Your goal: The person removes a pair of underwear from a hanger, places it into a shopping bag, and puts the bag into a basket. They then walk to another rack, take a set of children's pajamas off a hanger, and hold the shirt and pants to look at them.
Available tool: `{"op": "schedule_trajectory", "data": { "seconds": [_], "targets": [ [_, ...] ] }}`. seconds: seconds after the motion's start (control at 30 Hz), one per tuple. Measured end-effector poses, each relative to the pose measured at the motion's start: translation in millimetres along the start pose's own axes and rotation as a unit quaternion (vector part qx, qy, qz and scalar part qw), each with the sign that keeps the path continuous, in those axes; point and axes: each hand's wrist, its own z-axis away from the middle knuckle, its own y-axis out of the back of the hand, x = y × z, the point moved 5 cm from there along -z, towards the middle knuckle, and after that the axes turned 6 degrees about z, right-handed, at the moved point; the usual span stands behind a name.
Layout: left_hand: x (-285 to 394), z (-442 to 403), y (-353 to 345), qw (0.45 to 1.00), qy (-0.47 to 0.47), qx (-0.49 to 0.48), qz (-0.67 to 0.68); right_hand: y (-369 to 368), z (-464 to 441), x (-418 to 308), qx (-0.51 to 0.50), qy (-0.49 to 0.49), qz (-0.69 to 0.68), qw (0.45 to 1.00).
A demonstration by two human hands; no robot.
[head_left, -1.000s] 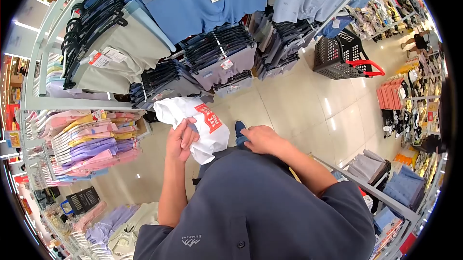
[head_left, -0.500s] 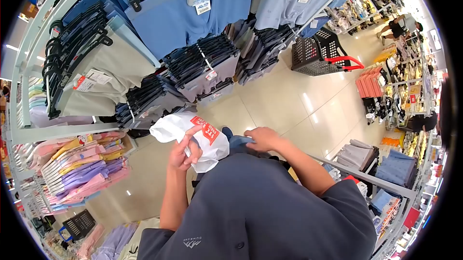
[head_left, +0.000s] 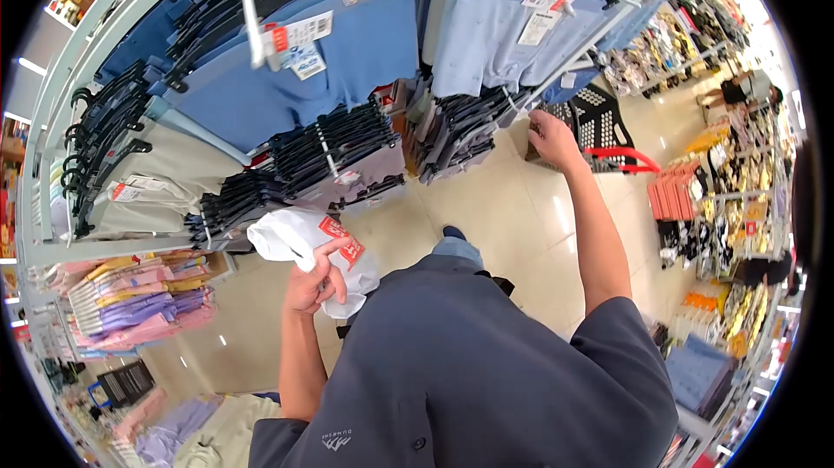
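Our left hand (head_left: pixel 314 287) has its fingers curled over a white plastic bag (head_left: pixel 283 240) with red print, gripping it, as far as we can judge, with the index finger stretched along it. Our right hand (head_left: pixel 554 138) is reached out with bent fingers; we cannot tell whether they touch anything. They look to be near the white rack hook (head_left: pixel 521 110), below the light blue shorts (head_left: pixel 486 47). Beyond is the black shopping basket (head_left: pixel 608 116) with a red handle. To reach well, we should hold the bag close to our body, clear of the black clip hangers (head_left: pixel 300 155), and relax our right fingers so nothing snags.
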Motion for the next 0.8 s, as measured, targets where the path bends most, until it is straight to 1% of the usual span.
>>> {"op": "schedule_trajectory", "data": {
  "seconds": [0.03, 0.07, 0.1, 0.13, 0.2, 0.23, 0.27, 0.3, 0.33, 0.37, 0.4, 0.43, 0.47, 0.53, 0.57, 0.6, 0.63, 0.67, 0.73, 0.8],
  "targets": [
    [-7.5, -10.9, -11.1, 1.0, -0.007, 0.01, 0.002, 2.2, -16.9, 8.5, 0.059, 0.053, -0.017, 0.997],
    [-11.3, -20.3, -15.6, 0.995, -0.066, 0.08, -0.008, -5.4, -35.0, 20.3, 0.053, 0.064, -0.021, 0.996],
    [-15.0, -25.6, -19.0, 0.981, -0.121, 0.151, -0.02, -16.9, -50.9, 25.7, 0.047, 0.111, -0.011, 0.993],
    [-24.4, -29.7, -23.0, 0.978, -0.122, 0.167, -0.021, -28.0, -60.7, 28.1, 0.039, 0.157, -0.004, 0.987],
    [-36.7, -30.9, -23.7, 0.944, -0.212, 0.233, 0.099, -38.8, -75.5, 30.6, 0.03, 0.184, 0.002, 0.982],
    [-38.3, -29.5, -36.3, 0.932, -0.212, 0.274, 0.108, -40.7, -78.5, 31.0, 0.027, 0.189, 0.001, 0.982],
    [-42.1, -28.8, -47.0, 0.926, -0.215, 0.291, 0.111, -41.7, -80.9, 32.0, 0.023, 0.195, -0.001, 0.98],
    [-44.4, -28.5, -58.7, 0.925, -0.232, 0.272, 0.126, -40.3, -82.7, 32.1, 0.031, 0.217, -0.005, 0.976],
    [-46.6, -26.7, -69.1, 0.925, -0.248, 0.251, 0.139, -49.2, -84.7, 36.1, 0.019, 0.226, -0.014, 0.974],
    [-49.6, -27.0, -79.9, 0.926, -0.255, 0.232, 0.15, -65.5, -88.2, 47.9, -0.066, 0.173, -0.042, 0.982],
    [-54.0, -27.3, -87.1, 0.924, -0.256, 0.242, 0.146, -80.4, -88.0, 59.9, -0.148, 0.116, -0.067, 0.98],
    [-58.6, -29.0, -93.2, 0.921, -0.259, 0.248, 0.153, -82.8, -84.2, 60.6, -0.124, 0.137, -0.089, 0.979],
    [-62.2, -31.1, -97.5, 0.917, -0.266, 0.25, 0.161, -84.4, -80.9, 63.9, -0.124, 0.143, -0.091, 0.978],
    [-64.5, -36.3, -105.6, 0.911, -0.271, 0.259, 0.169, -76.2, -65.8, 61.9, -0.088, 0.206, -0.127, 0.966],
    [-63.5, -40.3, -112.9, 0.91, -0.265, 0.282, 0.148, -60.6, -55.0, 55.9, -0.094, 0.194, -0.156, 0.964],
    [-62.8, -42.6, -116.6, 0.909, -0.258, 0.303, 0.127, -44.2, -46.7, 51.7, -0.092, 0.197, -0.156, 0.963],
    [-66.9, -44.7, -114.8, 0.92, -0.276, 0.249, 0.127, -30.1, -37.9, 48.3, -0.12, 0.196, -0.155, 0.961],
    [-68.3, -45.5, -117.7, 0.919, -0.278, 0.25, 0.127, -14.0, -27.4, 43.2, -0.149, 0.194, -0.153, 0.958],
    [-68.2, -49.1, -124.9, 0.915, -0.287, 0.28, 0.042, 35.1, -9.1, 25.5, -0.152, 0.204, -0.153, 0.955],
    [-64.4, -51.0, -135.0, 0.919, -0.288, 0.271, 0.015, 67.7, 9.4, 12.5, -0.234, 0.177, -0.187, 0.937]
  ]
}}
